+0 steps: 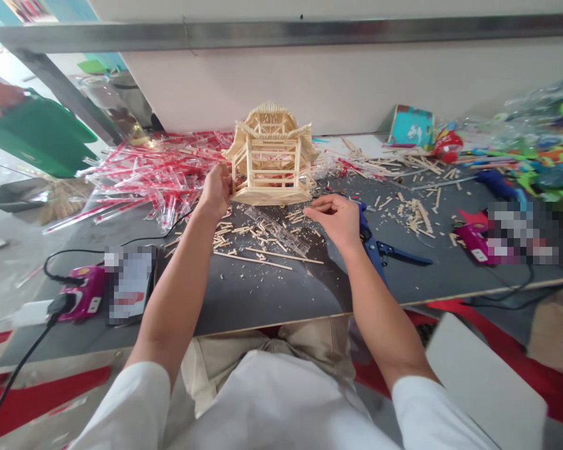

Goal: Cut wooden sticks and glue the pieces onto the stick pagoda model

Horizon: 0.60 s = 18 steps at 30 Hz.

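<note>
Workroom bench, dark grey tabletop, backed by a white panel with a metal rail across it.

Item, principal: one pavilion model, pale thin sticks, tiered roof, open frame, flat base. Location: middle of the bench, between the hands, upright or nearly so; whether the base is raised or rests on the litter, cannot be told.

Left hand: fingers closed on the model's left side, near the base.

Right hand: thumb and fingertips drawn narrow, just beside the base's near right corner. Contact with it, or a small piece between the tips, cannot be made out.

Near side of the model: loose offcuts; one clear plastic sleeve; two longer sticks, lying apart.

Right: blue-handled cutters, partly behind the right hand; farther right, a magenta power block.

Far left: heap of red and clear plastic strips. Near left: second magenta block, plugged, with a phone-like device beside it.

Step, as judged: fitting or adjusting at the base's right corner, the frame well advanced.

Next move, as judged: calls for a light, steady left hold, the sticks looking easily snapped, and a fine right-hand pinch placed squarely at the corner.
</note>
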{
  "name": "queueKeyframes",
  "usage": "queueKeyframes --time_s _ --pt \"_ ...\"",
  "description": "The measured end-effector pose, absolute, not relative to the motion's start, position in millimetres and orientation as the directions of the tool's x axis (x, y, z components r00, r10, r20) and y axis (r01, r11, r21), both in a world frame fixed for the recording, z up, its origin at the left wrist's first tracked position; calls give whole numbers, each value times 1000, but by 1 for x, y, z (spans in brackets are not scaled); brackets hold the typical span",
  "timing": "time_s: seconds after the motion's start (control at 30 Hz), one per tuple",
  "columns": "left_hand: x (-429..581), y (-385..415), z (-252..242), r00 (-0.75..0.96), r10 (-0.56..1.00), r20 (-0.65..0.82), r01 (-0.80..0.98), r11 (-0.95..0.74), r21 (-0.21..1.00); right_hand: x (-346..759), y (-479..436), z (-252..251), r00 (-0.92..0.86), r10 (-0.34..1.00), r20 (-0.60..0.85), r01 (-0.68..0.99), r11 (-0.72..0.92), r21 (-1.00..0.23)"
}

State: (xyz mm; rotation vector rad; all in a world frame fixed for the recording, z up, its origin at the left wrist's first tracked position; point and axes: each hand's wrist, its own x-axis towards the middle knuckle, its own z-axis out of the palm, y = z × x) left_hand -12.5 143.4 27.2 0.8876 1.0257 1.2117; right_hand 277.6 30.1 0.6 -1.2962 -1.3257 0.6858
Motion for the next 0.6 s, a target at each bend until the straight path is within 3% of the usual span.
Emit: queueKeyframes --time_s 0.13,0.37,0.6 --pt "-10 144 26 -27 991 -128 -210 119 970 275 29 2 272 901 337 282 260 -923" --pt "-5 149 17 -140 987 -77 -109 62 992 259 14 22 22 972 233 89 231 -969" --pt "-6 152 13 -166 984 -65 -165 37 986 245 13 28 -21 942 334 222 330 -917"
